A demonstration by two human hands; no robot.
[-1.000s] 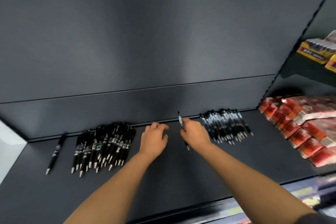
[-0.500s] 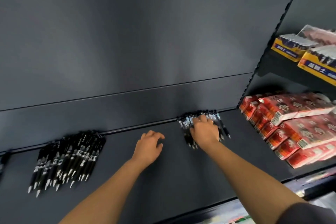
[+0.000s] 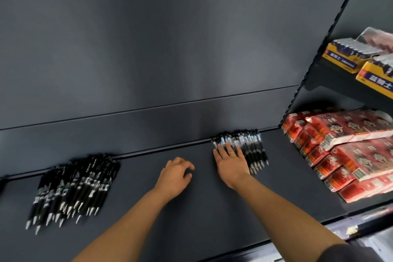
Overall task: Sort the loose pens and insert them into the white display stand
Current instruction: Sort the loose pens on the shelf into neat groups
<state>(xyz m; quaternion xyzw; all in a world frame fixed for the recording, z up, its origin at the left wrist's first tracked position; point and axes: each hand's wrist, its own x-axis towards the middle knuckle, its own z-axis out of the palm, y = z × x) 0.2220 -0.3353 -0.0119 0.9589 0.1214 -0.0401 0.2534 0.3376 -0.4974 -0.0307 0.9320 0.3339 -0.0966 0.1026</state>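
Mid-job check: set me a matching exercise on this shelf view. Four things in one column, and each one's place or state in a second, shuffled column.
Things:
1. right hand
2. left hand
3. red packs
4. yellow boxes

Places or states:
A. highest up, at the far right
B. fingers straight, flat on the right pen pile
C. stacked to the right of the right pen pile
D. between the left pen pile and the right pen pile, fingers loosely curled, holding nothing

Pairs: 1-B, 2-D, 3-C, 4-A
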